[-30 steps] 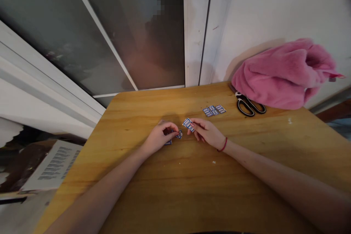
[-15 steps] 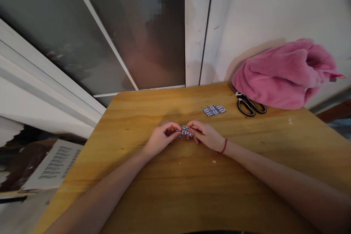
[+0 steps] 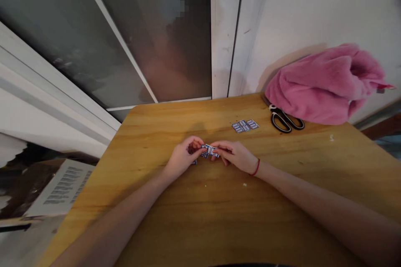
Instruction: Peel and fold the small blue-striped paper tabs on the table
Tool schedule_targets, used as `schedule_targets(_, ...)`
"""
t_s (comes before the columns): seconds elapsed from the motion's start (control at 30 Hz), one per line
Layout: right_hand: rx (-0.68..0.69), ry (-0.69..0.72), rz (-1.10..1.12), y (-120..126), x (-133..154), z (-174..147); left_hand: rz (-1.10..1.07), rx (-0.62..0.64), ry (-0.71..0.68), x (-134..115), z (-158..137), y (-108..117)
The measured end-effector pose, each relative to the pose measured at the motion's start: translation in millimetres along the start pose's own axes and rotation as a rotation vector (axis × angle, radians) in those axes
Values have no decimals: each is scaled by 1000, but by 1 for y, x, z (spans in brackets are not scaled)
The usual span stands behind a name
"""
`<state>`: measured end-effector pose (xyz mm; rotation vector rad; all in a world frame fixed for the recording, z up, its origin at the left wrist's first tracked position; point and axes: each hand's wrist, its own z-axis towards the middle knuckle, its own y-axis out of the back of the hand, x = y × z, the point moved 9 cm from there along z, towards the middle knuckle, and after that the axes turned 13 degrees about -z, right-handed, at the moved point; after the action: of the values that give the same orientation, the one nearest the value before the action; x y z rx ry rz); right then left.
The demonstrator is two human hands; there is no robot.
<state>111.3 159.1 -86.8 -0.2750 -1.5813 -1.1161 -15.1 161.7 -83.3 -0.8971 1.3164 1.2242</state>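
Observation:
Between my fingertips is a small blue-and-white printed paper piece (image 3: 209, 149), held just above the wooden table (image 3: 200, 217). My left hand (image 3: 184, 154) pinches its left end, and my right hand (image 3: 233, 153) grips the right end between thumb and fingers. Beneath the left fingers, more of the same printed pieces (image 3: 194, 162) show in part; whether they lie on the table or are held I cannot tell. A flat group of similar blue-and-white pieces (image 3: 245, 126) rests farther back on the table.
Black-handled scissors (image 3: 285, 120) lie at the back right, their blades hidden under a pink plush cloth item (image 3: 326, 85). Tiny white scraps (image 3: 244, 184) dot the table. A glass-paned door (image 3: 175, 50) stands behind it. A cardboard box (image 3: 62, 187) sits at the lower left.
The held paper piece has turned slightly and now shows a different part of its print. More of the pieces under my left fingers is exposed. Both hands stay nearly in place.

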Motion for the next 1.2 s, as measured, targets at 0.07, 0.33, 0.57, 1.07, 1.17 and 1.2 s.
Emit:
schedule_targets(0.07,12,-10,2,-1,0,0,-6,25,-2,-1,0,-2)
schedule_targets(0.33,27,-2,-38,-2,1,-1,51,82,-2,1,-3,-8)
schedule_targets(0.57,-49,44,-180,5,7,-2,258,99,-132,-19,-6,-11)
schedule_targets(1.07,-123,32,-414,16,4,-2,481,173,-244,-23,-14,-22)
schedule_targets(1.17,-97,15,-367,16,1,0,489,200,-219,-20,-14,-24)
schedule_targets(1.2,-79,10,-354,15,0,0,487,204,-216,-20,-14,-25)
